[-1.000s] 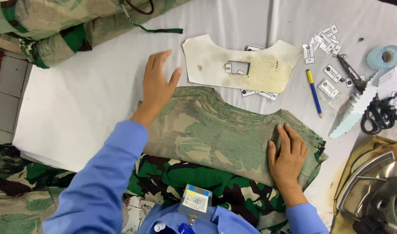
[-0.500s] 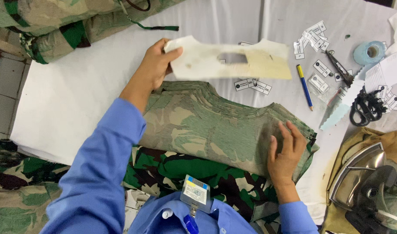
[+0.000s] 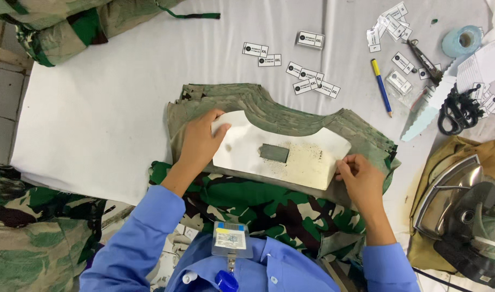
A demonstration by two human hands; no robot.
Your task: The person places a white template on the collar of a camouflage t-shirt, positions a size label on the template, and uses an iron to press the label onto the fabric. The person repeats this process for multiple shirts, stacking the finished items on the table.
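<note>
One cream card template is lying flat on a stack of camouflage fabric pieces, near the middle of the white worktop. Its long axis is running left to right, tilting slightly nearer at the right end; its curved neckline cut-out is facing the far side, matching the curve of the fabric under it. One small rectangular window is sitting at its centre, showing grey-green cloth.

The left hand is resting flat and spread on the template's left end, fingers lapping over its far-left corner. The right hand is pinching the template's near-right corner, fingers curled narrow around the edge.

Fabric stack: several layers, exact count cannot be told. One darker camouflage piece is lying nearer, partly under the stack.

Far and right on the worktop: white size labels, at least a dozen, scattered loose. One blue-and-yellow pen, pointing near-right. One roll of pale blue tape. One pair of black scissors. One steam iron is sitting at the near right edge.
</note>
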